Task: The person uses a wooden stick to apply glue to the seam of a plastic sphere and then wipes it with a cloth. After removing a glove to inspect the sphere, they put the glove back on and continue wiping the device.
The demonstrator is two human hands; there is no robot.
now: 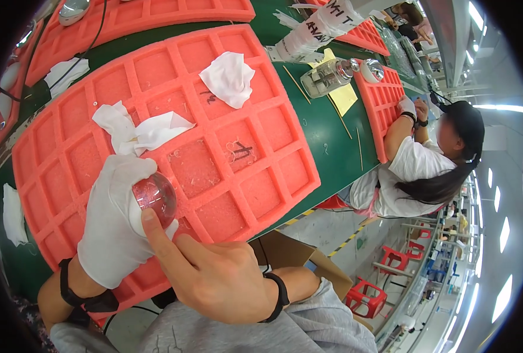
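Observation:
My left hand (117, 220), in a white glove, is closed around a clear glass ball (158, 199) above the near part of a red foam tray (246, 197). My bare right hand (214, 273) comes in from the right. Its index finger is stretched out, with the tip against the ball's near edge and the glove; the other fingers are bent and partly hidden. Just beyond the left hand, a crumpled white cloth (155, 132) lies over the tray's compartments. Farther back on the tray is a second white cloth (229, 79).
On the green table (326, 159) stand a glass jar (326, 79) and a plastic-wrapped roll (314, 32), beside yellow paper (344, 99) and thin sticks. Another glass ball (372, 70) rests on a farther red tray (385, 97). A co-worker (426, 159) sits at the right.

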